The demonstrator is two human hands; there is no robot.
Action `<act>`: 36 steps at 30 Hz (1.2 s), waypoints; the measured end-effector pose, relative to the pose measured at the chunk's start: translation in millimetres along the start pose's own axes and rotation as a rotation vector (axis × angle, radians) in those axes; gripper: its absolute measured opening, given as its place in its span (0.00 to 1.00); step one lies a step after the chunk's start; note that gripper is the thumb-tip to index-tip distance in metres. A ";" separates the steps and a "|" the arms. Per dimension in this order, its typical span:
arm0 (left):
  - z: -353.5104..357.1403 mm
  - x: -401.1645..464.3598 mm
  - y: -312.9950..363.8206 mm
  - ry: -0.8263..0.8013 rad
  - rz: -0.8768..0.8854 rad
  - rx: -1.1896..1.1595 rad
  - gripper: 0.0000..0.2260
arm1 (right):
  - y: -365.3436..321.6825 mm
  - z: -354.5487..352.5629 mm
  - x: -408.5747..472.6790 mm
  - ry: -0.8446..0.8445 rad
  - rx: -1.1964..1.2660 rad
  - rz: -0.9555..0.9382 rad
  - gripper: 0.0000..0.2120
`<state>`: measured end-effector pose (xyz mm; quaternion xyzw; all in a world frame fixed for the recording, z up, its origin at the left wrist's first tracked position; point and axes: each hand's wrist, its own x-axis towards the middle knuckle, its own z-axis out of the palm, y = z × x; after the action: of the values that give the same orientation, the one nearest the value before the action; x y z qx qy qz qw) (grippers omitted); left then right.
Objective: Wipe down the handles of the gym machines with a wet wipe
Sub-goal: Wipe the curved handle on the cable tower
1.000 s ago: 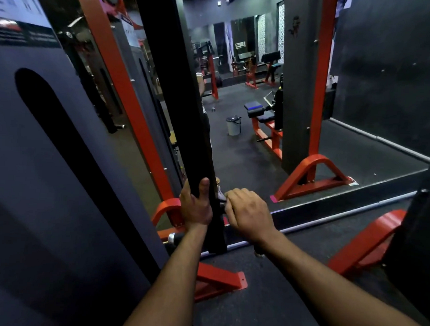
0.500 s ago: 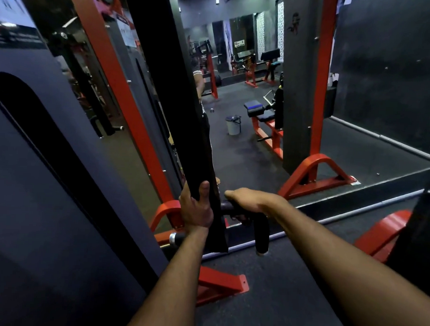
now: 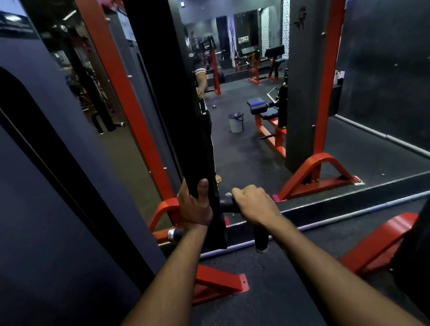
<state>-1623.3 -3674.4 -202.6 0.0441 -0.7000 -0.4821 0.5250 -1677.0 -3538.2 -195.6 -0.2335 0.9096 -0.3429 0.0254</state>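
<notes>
A black bent handle bar (image 3: 260, 237) hangs low in front of me, with a chrome end (image 3: 173, 234) at its left. My right hand (image 3: 255, 204) grips the bar's upper right part, and a small bit of white wipe (image 3: 228, 194) shows at the fingertips. My left hand (image 3: 195, 203) grips the black vertical strap (image 3: 209, 162) that the bar hangs from, thumb pointing up.
A dark machine panel (image 3: 49, 193) fills the left. Red frame feet (image 3: 219, 283) sit on the rubber floor below. A wall mirror ahead reflects a red upright (image 3: 329, 81), a bench (image 3: 264, 108) and a bin (image 3: 235, 122). Another red foot (image 3: 377, 241) lies at right.
My right hand slid along the bar, first to the right and down the bend a second ago, now back up toward the strap. The left hand stayed on the strap.
</notes>
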 end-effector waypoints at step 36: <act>0.5 -6.3 4.5 0.076 -0.007 0.078 0.55 | -7.0 -36.7 13.6 -0.800 0.571 0.217 0.20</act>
<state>-1618.8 -3668.2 -203.7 0.0853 -0.6977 -0.4540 0.5476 -1693.8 -3526.3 -161.5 -0.2342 0.7175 -0.4573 0.4703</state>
